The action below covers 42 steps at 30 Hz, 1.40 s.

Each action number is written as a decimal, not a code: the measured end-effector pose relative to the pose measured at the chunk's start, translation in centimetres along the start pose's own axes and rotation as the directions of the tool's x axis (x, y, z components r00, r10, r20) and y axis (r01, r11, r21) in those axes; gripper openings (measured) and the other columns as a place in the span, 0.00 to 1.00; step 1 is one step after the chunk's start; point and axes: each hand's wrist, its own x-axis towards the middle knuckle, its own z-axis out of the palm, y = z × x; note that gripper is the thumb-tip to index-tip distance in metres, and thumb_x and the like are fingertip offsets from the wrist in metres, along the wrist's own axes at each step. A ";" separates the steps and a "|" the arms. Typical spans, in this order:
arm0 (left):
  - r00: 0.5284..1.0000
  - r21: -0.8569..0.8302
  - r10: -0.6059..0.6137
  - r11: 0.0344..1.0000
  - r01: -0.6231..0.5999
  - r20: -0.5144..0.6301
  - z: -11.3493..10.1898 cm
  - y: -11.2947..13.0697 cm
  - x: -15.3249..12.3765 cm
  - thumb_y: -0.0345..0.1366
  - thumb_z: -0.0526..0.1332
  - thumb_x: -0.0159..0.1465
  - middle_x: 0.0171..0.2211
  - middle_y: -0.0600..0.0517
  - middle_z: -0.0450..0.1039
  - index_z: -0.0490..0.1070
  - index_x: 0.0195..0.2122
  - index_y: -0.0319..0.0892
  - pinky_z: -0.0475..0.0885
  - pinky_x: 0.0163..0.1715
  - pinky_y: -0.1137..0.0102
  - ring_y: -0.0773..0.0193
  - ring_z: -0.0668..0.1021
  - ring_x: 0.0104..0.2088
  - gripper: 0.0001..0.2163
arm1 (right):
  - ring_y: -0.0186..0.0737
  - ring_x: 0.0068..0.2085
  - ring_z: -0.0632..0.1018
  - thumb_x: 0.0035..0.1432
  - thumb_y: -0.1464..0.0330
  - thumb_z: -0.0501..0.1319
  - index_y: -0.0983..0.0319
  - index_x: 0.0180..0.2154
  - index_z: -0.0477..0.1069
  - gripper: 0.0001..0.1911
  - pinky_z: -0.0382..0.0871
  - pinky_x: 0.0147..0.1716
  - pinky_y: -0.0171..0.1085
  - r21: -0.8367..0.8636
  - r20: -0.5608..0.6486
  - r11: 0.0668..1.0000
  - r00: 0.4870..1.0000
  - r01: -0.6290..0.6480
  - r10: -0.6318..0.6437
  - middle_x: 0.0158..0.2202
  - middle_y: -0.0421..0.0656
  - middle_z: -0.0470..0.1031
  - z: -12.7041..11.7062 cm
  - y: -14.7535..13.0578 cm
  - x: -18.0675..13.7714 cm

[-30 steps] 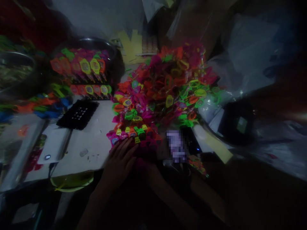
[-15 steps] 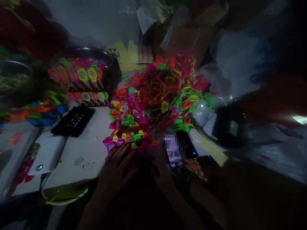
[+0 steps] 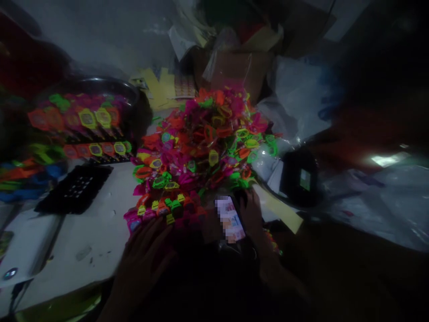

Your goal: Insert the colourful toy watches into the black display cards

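Note:
My left hand [image 3: 147,243] lies with its fingers stretched out over the near side of a row of colourful toy watches [image 3: 167,208]. Pink, orange, yellow and green ones show in that row; its near part is lost in shadow. Just right of a lit phone [image 3: 230,219], my right hand [image 3: 253,212] is closed around a flat black device [image 3: 239,195], mostly covered by the fingers. Behind both hands rises a big heap of toy watches [image 3: 204,138], some in clear wrapping.
Toy watches stand in rows on a black rack [image 3: 97,157] at the left, before a metal bowl [image 3: 129,85]. A black perforated tray [image 3: 75,188] lies on the white table [image 3: 100,232]. At right are a dark container [image 3: 298,179], yellow card [image 3: 288,217] and plastic bags [image 3: 298,98].
My right hand has moved forward and right, past the phone, onto the black device. My left hand stays by the watch row. The view has turned slightly right.

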 end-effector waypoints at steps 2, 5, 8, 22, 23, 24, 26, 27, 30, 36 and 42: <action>1.000 0.007 0.004 1.000 -0.004 -0.005 0.1 0.0 0.0 0.48 0.57 0.62 0.61 0.46 0.62 0.58 0.62 0.45 0.59 0.58 0.56 0.51 0.66 0.60 0.28 | 0.50 0.57 0.67 0.64 0.64 0.48 0.67 0.55 0.64 0.22 0.61 0.56 0.51 0.000 -0.017 0.998 0.997 -0.069 0.069 0.55 0.57 0.68 0.4 1.2 2.8; 1.000 0.009 -0.008 1.000 0.008 0.002 0.2 0.0 0.1 0.47 0.56 0.63 0.62 0.46 0.61 0.58 0.62 0.46 0.60 0.57 0.56 0.51 0.65 0.60 0.27 | 0.49 0.50 0.72 0.63 0.62 0.49 0.66 0.54 0.66 0.22 0.64 0.52 0.50 0.035 0.033 0.995 0.995 -0.098 0.097 0.48 0.55 0.74 0.8 2.1 5.1; 0.999 -0.001 -0.041 0.999 0.041 0.020 0.2 0.2 0.1 0.46 0.56 0.63 0.62 0.47 0.60 0.58 0.62 0.47 0.60 0.57 0.55 0.50 0.64 0.61 0.26 | 0.47 0.48 0.72 0.62 0.61 0.49 0.66 0.49 0.70 0.21 0.65 0.50 0.47 0.082 0.007 0.993 0.996 -0.089 0.089 0.46 0.54 0.75 0.8 1.8 5.7; 0.993 -0.218 -0.117 0.970 0.110 -0.019 -1.3 4.7 -1.0 0.36 0.61 0.61 0.58 0.46 0.67 0.55 0.63 0.50 0.68 0.54 0.59 0.55 0.70 0.57 0.28 | 0.40 0.32 0.74 0.59 0.63 0.59 0.57 0.35 0.75 0.07 0.69 0.33 0.37 0.297 0.060 0.955 0.997 0.024 -0.043 0.31 0.42 0.76 -12.6 -9.1 -1.4; 0.994 -0.243 -0.100 0.964 0.108 0.044 -1.3 5.7 -1.2 0.35 0.60 0.62 0.58 0.46 0.67 0.54 0.64 0.49 0.70 0.52 0.62 0.56 0.71 0.56 0.29 | 0.39 0.30 0.75 0.58 0.64 0.60 0.55 0.34 0.74 0.05 0.70 0.31 0.36 0.374 0.212 0.927 0.975 -0.014 -0.071 0.30 0.41 0.76 -13.4 -10.1 -2.3; 0.990 -0.277 -0.063 0.956 0.098 0.130 -1.1 6.8 -1.3 0.34 0.58 0.63 0.59 0.45 0.65 0.52 0.65 0.48 0.71 0.51 0.65 0.58 0.72 0.56 0.29 | 0.38 0.30 0.75 0.56 0.65 0.61 0.54 0.33 0.74 0.04 0.70 0.31 0.35 0.423 0.342 0.903 0.936 -0.078 -0.080 0.30 0.39 0.77 -14.0 -11.0 -3.2; 0.969 -0.357 0.004 0.930 0.088 0.248 -0.6 8.7 -1.5 0.30 0.55 0.63 0.59 0.47 0.66 0.52 0.65 0.49 0.73 0.49 0.68 0.61 0.74 0.54 0.28 | 0.38 0.31 0.76 0.54 0.66 0.63 0.53 0.33 0.75 0.03 0.72 0.34 0.35 0.472 0.559 0.856 0.822 -0.212 -0.105 0.31 0.38 0.77 -15.0 -12.5 -4.5; 0.956 -0.394 0.026 0.914 0.095 0.291 -0.4 9.5 -1.8 0.28 0.53 0.63 0.58 0.49 0.68 0.54 0.64 0.51 0.73 0.47 0.69 0.63 0.75 0.52 0.27 | 0.38 0.32 0.77 0.53 0.67 0.63 0.52 0.32 0.75 0.03 0.72 0.36 0.35 0.478 0.631 0.834 0.768 -0.275 -0.108 0.31 0.37 0.78 -15.4 -13.0 -4.9; 0.929 -0.433 -0.020 0.881 0.192 0.371 -0.3 10.7 -3.0 0.27 0.52 0.64 0.49 0.52 0.75 0.64 0.58 0.55 0.75 0.45 0.67 0.63 0.78 0.46 0.22 | 0.40 0.38 0.78 0.51 0.66 0.65 0.52 0.42 0.75 0.13 0.72 0.40 0.36 0.491 0.745 0.766 0.656 -0.416 -0.121 0.39 0.39 0.77 -15.5 -13.2 -5.7; 0.908 -0.408 -0.109 0.867 0.286 0.405 -0.4 10.5 -4.7 0.42 0.57 0.65 0.45 0.48 0.74 0.70 0.48 0.43 0.75 0.41 0.64 0.64 0.77 0.41 0.13 | 0.42 0.49 0.74 0.45 0.70 0.69 0.56 0.47 0.72 0.25 0.69 0.48 0.38 0.562 0.802 0.675 0.516 -0.478 -0.302 0.50 0.43 0.73 -12.5 -12.4 -7.1; 0.902 -0.395 -0.167 0.856 0.333 0.398 -0.7 9.4 -4.1 0.40 0.57 0.65 0.43 0.50 0.76 0.70 0.49 0.50 0.75 0.39 0.66 0.64 0.78 0.39 0.12 | 0.40 0.42 0.77 0.51 0.68 0.65 0.60 0.40 0.74 0.12 0.72 0.43 0.37 0.593 0.786 0.601 0.547 -0.537 -0.287 0.41 0.42 0.78 -9.9 -13.4 -8.4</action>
